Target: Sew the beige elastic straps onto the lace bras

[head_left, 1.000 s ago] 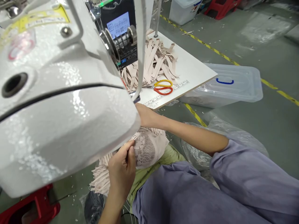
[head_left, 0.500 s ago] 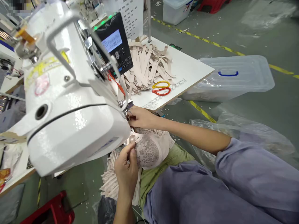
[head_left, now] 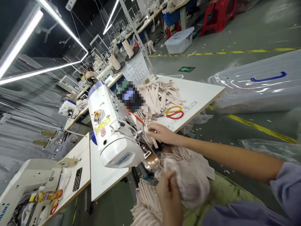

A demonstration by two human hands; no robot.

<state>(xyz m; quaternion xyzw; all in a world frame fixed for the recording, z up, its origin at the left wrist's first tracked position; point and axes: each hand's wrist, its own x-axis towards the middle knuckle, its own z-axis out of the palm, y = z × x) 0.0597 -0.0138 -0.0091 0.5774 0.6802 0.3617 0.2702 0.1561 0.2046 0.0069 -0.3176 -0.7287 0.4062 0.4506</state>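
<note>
A white sewing machine point(head_left: 117, 131) stands left of my hands. My left hand point(head_left: 169, 191) is closed on the edge of a beige lace bra point(head_left: 191, 179), whose cup is smeared by motion. The bra hangs in front of the machine's narrow arm point(head_left: 151, 160), over my lap. Beside the needle area, my right hand point(head_left: 161, 133) pinches a thin beige strap point(head_left: 154, 142) that shows above and below the fingers. More beige lace pieces point(head_left: 148, 201) hang in a bunch below my left hand.
Behind my right hand, a heap of beige straps point(head_left: 162, 95) and red-and-yellow scissors point(head_left: 174, 113) lie on the white table point(head_left: 199, 91). A clear lidded bin point(head_left: 258, 84) stands on the floor at right. Another sewing machine point(head_left: 25, 185) is at lower left.
The view has tilted up and drawn back, showing more of the room. The bra has come away from under the machine head with my left hand. A strap now shows in my right hand.
</note>
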